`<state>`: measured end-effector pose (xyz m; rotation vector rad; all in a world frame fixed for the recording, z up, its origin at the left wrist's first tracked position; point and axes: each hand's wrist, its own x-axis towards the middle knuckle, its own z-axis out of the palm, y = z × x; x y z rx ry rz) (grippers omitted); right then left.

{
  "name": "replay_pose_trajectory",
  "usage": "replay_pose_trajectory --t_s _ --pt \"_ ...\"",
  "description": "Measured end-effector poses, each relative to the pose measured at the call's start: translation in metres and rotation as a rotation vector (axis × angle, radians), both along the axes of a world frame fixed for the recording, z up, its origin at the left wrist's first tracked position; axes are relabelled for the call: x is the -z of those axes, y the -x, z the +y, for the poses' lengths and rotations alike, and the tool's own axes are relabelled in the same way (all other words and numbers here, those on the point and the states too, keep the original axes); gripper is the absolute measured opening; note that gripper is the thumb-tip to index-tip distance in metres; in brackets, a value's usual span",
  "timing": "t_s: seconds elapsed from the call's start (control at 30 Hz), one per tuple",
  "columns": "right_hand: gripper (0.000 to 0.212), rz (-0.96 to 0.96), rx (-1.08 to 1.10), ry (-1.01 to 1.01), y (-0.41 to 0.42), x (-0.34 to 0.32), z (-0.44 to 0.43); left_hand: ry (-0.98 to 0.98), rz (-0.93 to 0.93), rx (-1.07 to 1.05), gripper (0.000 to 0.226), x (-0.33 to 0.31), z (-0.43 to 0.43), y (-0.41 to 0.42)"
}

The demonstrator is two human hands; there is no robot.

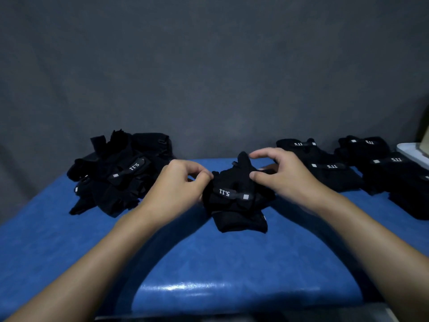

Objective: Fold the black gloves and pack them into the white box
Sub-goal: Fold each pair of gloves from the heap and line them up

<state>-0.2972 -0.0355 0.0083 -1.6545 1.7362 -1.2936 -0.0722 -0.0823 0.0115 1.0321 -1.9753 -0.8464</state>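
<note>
A black glove lies in the middle of the blue desk, and both hands are on it. The left hand meets the glove's left edge, its fingers curled in and pinching the fabric there. The right hand comes in from the glove's right side: the thumb presses against the part of the glove that stands up at the far end, and the forefinger arches over that raised tip, so the hand grasps the upright part between them. The glove's wrist strap, with its pale "5.11" lettering upside down from the wearer's side, runs across the near half, and the cuff hangs towards the person.

To the left of this glove, well apart from it, a loose heap of black gloves sits tangled together. To its right, folded gloves lie in neat flat stacks, with their straps uppermost. Further right of the glove, past those stacks, the corner of the white box shows at the desk's edge. A grey cloth backdrop hangs beyond the glove.
</note>
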Motion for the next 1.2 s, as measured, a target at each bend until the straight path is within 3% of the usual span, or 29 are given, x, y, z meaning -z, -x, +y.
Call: replay_pose_trajectory --t_s 0.1,0.2,0.37,0.73,0.87,0.93,1.03,1.2 --pt "0.038 0.101 0.053 -0.066 0.007 0.004 0.000 -0.009 -0.060 -0.003 0.022 0.004 -0.004 -0.002" --pt "0.036 0.080 0.056 -0.079 0.009 0.003 0.005 0.017 -0.087 -0.011 0.016 0.007 -0.004 0.000" --pt "0.015 0.103 -0.016 -0.097 0.008 0.001 0.011 0.034 -0.128 -0.034 0.022 0.007 0.000 0.003" --pt "0.032 -0.099 -0.036 0.136 -0.001 -0.009 0.018 0.087 0.020 -0.067 0.021 0.006 0.007 0.006" --pt "0.029 -0.261 -0.017 0.146 -0.001 -0.014 0.019 -0.012 0.093 -0.041 0.023 0.000 0.012 0.006" --pt "0.025 -0.199 0.020 0.121 0.002 -0.012 0.018 -0.083 0.061 -0.019 0.027 -0.001 0.014 0.006" --pt "0.020 0.081 0.064 0.081 0.004 -0.003 0.017 -0.149 -0.072 0.007 0.024 0.001 0.018 0.005" --pt "0.017 0.238 0.059 0.044 0.002 -0.001 0.023 -0.042 -0.239 -0.070 0.033 0.006 0.016 0.004"
